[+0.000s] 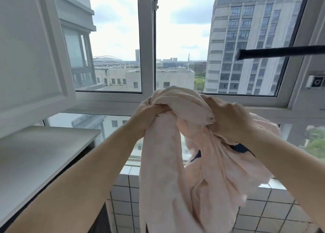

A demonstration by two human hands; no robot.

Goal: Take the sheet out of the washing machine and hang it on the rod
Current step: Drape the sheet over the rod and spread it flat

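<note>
Both hands raised before the window (pixel 147 39), each clutching bunched cloth. Left hand (pixel 149 113) fisted round a gathered neck of the pale pink sheet (pixel 163 171), fingers curled tight. Right hand (pixel 226 116) gripping another bunch just beside it, fingers dug into the folds. Sheet draped between the two and hanging down in long twisted folds past the tiled wall (pixel 263 211). Black rod (pixel 281 52) up at right, well apart from the cloth. White cabinet (pixel 31 57) at left.
</note>
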